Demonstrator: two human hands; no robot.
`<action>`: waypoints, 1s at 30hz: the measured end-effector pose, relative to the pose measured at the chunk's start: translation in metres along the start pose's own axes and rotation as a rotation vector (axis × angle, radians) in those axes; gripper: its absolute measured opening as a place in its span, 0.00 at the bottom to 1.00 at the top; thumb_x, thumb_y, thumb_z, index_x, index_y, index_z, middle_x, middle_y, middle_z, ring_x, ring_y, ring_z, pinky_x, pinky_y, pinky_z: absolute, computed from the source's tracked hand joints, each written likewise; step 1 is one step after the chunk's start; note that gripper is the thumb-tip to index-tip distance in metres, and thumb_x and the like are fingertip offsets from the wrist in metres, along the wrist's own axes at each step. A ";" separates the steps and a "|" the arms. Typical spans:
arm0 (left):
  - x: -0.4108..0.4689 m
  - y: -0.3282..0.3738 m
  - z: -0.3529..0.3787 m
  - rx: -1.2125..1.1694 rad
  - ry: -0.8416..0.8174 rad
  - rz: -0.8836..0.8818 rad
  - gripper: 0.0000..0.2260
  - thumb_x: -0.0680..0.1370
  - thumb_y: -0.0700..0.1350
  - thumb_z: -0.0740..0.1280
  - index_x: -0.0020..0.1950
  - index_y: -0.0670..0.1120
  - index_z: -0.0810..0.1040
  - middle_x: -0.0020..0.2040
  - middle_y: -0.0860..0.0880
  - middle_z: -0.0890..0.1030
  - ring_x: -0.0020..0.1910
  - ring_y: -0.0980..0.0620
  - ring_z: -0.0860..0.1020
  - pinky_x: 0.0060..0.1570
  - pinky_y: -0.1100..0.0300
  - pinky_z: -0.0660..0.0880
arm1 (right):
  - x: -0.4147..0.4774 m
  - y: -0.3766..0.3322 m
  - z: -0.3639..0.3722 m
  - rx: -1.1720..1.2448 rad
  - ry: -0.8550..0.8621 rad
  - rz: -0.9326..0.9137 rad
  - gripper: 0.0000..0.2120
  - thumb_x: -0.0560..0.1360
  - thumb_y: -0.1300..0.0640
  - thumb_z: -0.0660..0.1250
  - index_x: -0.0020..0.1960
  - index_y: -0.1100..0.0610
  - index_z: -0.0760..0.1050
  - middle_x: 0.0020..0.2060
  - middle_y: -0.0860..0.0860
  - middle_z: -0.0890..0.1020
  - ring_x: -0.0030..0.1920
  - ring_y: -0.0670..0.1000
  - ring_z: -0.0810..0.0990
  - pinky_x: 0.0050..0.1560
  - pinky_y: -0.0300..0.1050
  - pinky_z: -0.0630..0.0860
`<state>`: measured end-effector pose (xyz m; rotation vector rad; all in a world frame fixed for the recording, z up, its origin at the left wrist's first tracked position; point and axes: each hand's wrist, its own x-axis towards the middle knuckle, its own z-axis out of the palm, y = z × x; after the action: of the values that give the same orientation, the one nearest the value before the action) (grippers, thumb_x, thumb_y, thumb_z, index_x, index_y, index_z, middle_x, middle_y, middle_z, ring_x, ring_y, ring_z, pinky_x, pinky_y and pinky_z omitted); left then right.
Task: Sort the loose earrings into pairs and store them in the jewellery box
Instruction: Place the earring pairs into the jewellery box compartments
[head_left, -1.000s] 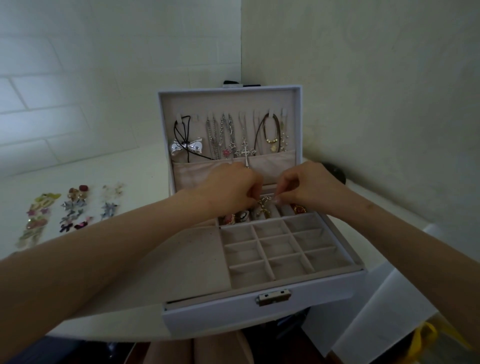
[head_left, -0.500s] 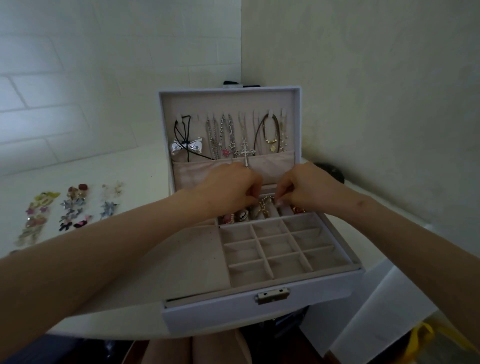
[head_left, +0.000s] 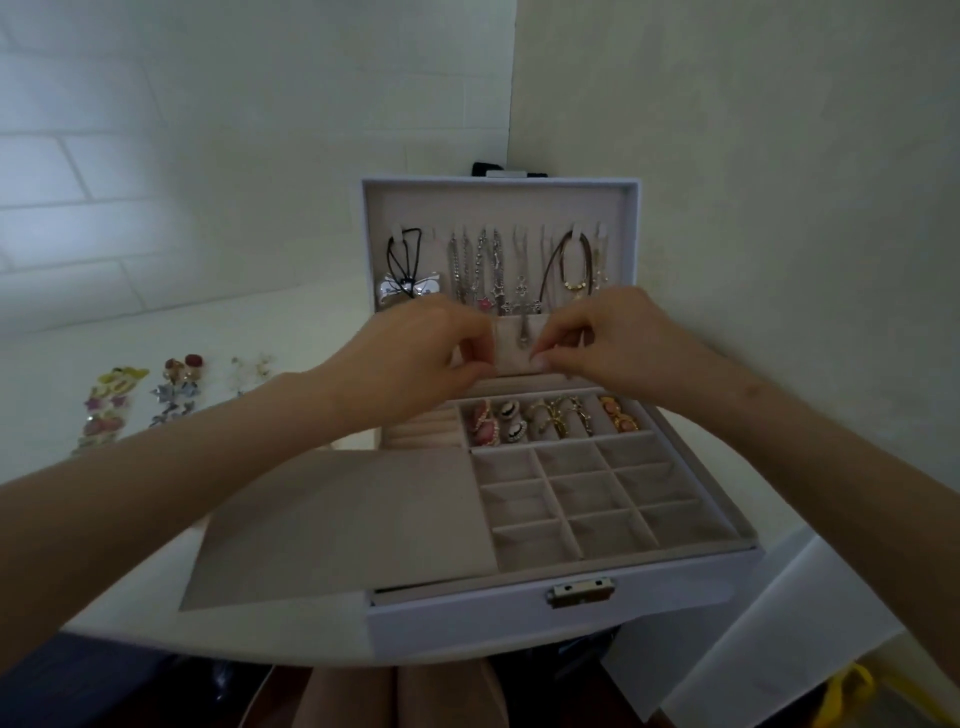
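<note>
2 hands hover over rear of jewellery box (head_left: 467, 618), in front of lid pocket (head_left: 514, 345), near each other, not touching.
- Item: left hand (head_left: 410, 353), fingers curled in, thumb against forefinger.
- Item: right hand (head_left: 618, 338), same pose, fingertips (head_left: 537, 358) pinched together.
- Can't tell whether either hand has hold of anything; too small or hidden.

Box: white, on white table (head_left: 311, 332). Lid (head_left: 498, 202) stands upright, latch (head_left: 581, 592) at front wall. Necklaces (head_left: 483, 270) hang inside lid, ends over the pocket.

Rear row of compartments, L to R:
- pink earrings (head_left: 484, 426)
- black-and-white earrings (head_left: 513, 422)
- gold earrings (head_left: 563, 415)
- orange earrings (head_left: 618, 417)

Misc:
- Grid of cells (head_left: 587, 493) just in front of that row.
- Ring rolls (head_left: 421, 431) to L of row.
- Flat beige panel (head_left: 337, 525) juts past box's L side.
- Loose earrings (head_left: 174, 389) in rows on table, well apart from box, far L.
</note>
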<state>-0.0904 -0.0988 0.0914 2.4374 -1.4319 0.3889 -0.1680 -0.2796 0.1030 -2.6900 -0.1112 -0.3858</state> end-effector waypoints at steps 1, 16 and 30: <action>-0.006 -0.005 -0.005 -0.004 0.010 -0.016 0.02 0.75 0.48 0.66 0.45 0.51 0.77 0.41 0.57 0.75 0.39 0.60 0.69 0.42 0.62 0.68 | 0.002 -0.010 0.003 0.017 -0.022 -0.035 0.02 0.72 0.54 0.71 0.43 0.50 0.82 0.32 0.39 0.77 0.33 0.36 0.75 0.34 0.24 0.67; -0.083 -0.114 -0.015 0.090 -0.403 -0.460 0.11 0.72 0.53 0.71 0.49 0.48 0.77 0.46 0.52 0.80 0.40 0.56 0.75 0.47 0.60 0.73 | 0.082 -0.135 0.095 -0.330 -0.339 -0.482 0.11 0.76 0.63 0.65 0.56 0.56 0.80 0.51 0.52 0.82 0.53 0.51 0.78 0.53 0.42 0.74; -0.086 -0.133 0.021 -0.049 -0.326 -0.469 0.13 0.70 0.50 0.73 0.49 0.44 0.80 0.48 0.50 0.81 0.43 0.54 0.76 0.48 0.58 0.75 | 0.109 -0.133 0.144 -0.411 -0.584 -0.277 0.14 0.68 0.58 0.75 0.52 0.60 0.79 0.43 0.54 0.81 0.43 0.53 0.80 0.40 0.41 0.70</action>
<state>-0.0122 0.0243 0.0256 2.7753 -0.9030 -0.1525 -0.0450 -0.0965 0.0611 -3.1169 -0.6394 0.3536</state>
